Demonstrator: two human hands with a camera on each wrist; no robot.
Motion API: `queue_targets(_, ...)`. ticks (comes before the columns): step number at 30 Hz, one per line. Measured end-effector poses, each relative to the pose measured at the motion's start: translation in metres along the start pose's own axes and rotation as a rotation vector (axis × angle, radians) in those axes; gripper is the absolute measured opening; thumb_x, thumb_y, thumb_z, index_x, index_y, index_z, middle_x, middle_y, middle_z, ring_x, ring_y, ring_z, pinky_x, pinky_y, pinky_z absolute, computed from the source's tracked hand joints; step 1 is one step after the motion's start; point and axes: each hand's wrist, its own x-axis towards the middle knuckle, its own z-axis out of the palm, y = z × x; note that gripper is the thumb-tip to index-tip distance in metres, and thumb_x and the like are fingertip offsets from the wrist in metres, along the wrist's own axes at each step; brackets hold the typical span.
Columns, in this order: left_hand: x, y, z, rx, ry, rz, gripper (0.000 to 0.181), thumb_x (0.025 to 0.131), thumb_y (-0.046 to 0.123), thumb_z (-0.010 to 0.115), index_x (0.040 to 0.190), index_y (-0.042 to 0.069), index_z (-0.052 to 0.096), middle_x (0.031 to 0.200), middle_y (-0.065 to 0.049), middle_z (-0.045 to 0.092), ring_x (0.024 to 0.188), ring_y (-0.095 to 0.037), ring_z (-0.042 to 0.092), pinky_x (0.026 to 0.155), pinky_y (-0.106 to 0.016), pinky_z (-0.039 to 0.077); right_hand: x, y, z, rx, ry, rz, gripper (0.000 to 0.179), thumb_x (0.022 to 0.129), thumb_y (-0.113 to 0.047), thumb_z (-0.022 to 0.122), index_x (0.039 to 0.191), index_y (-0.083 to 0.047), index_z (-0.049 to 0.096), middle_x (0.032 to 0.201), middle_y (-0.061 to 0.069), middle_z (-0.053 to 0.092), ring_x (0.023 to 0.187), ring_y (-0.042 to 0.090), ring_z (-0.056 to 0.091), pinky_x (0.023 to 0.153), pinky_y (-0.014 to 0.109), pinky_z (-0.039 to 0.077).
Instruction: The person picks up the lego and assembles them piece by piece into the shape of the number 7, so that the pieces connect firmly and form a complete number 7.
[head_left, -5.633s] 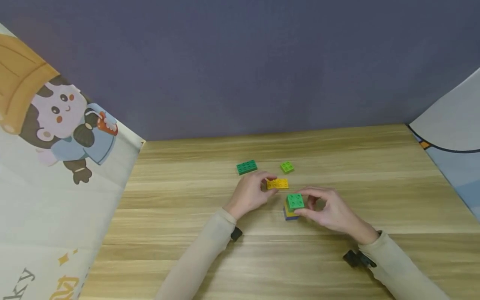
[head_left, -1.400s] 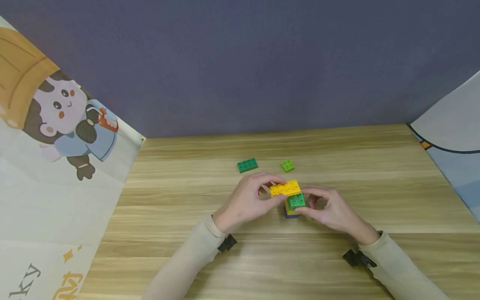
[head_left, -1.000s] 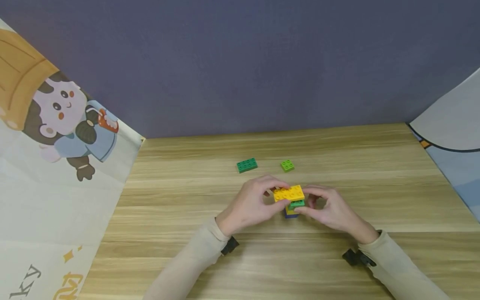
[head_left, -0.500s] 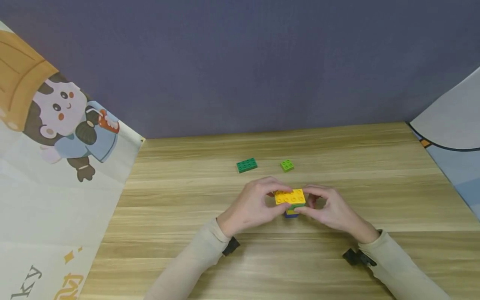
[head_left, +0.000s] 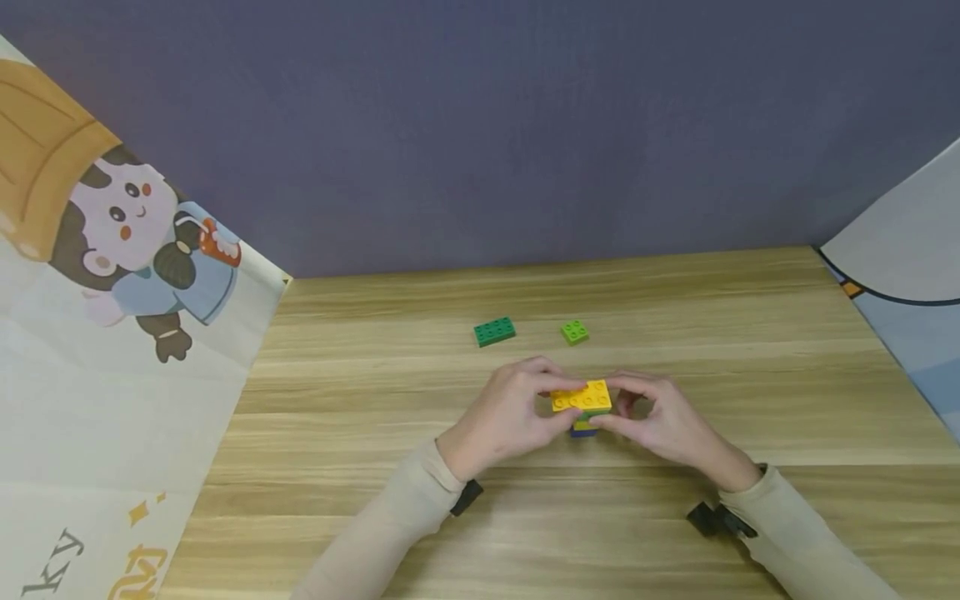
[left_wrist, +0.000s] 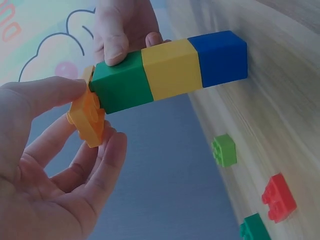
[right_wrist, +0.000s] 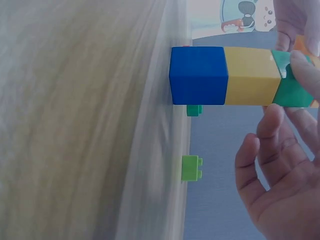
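My left hand (head_left: 510,417) pinches the yellow plate (head_left: 597,393) by its left end, atop the green block (left_wrist: 122,82). Right hand (head_left: 671,425) pinches that block on the upright stack. Versus 1.4 s ago: plate lower, squarer; full seating unclear.

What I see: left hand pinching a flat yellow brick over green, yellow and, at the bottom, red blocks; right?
The bottom block is blue, not red, in the left wrist view. The left hand does pinch the flat yellow brick over the green block and yellow block.
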Motion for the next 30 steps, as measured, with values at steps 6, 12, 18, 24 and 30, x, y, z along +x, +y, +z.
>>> queue_targets(6,0.000,0.004,0.000,0.048,0.008,0.006,0.034,0.095,0.020,0.082,0.127,0.008,0.078,0.116,-0.004,0.075,0.077,-0.006,0.058,0.064,-0.012,0.048,0.000,-0.006,-0.003,-0.035,0.004,-0.047,0.050,0.077,-0.003,0.093,0.124,-0.006,0.076,0.086,-0.008,0.072,0.069,0.001,0.059,0.061,0.027,0.055)
queue_targets(12,0.000,0.007,0.000,0.073,0.011,0.024,0.033,0.096,0.019,0.081,0.127,0.006,0.078,0.115,-0.006,0.075,0.078,-0.008,0.063,0.065,-0.010,0.048,0.002,-0.011,-0.004,0.005,0.072,-0.156,0.057,0.076,0.010,0.088,0.129,-0.002,0.073,0.114,0.004,0.077,0.071,0.002,0.060,0.066,0.020,0.054)
queue_targets(18,-0.001,0.006,0.001,0.067,0.016,0.011,0.033,0.096,0.020,0.080,0.127,0.007,0.078,0.116,-0.005,0.075,0.077,-0.017,0.067,0.062,-0.011,0.046,0.003,-0.012,-0.004,0.041,0.084,-0.151,0.055,0.075,0.015,0.086,0.124,-0.006,0.076,0.114,0.007,0.078,0.071,0.002,0.061,0.067,0.017,0.055)
queue_targets(24,-0.001,0.005,0.002,0.062,0.024,0.008,0.033,0.096,0.020,0.081,0.127,0.009,0.079,0.115,-0.004,0.075,0.073,-0.012,0.063,0.060,-0.012,0.045,0.003,-0.011,-0.003,0.051,0.082,-0.128,0.053,0.076,0.015,0.086,0.124,-0.006,0.076,0.112,0.007,0.078,0.070,0.003,0.061,0.067,0.019,0.055)
queue_targets(30,-0.002,0.002,0.004,0.036,0.048,0.024,0.030,0.095,0.019,0.081,0.124,0.009,0.080,0.113,-0.003,0.075,0.068,-0.007,0.057,0.058,-0.013,0.044,0.004,-0.011,-0.003,0.049,0.086,-0.113,0.052,0.077,0.013,0.086,0.123,-0.009,0.076,0.108,0.001,0.078,0.070,0.003,0.060,0.067,0.019,0.055)
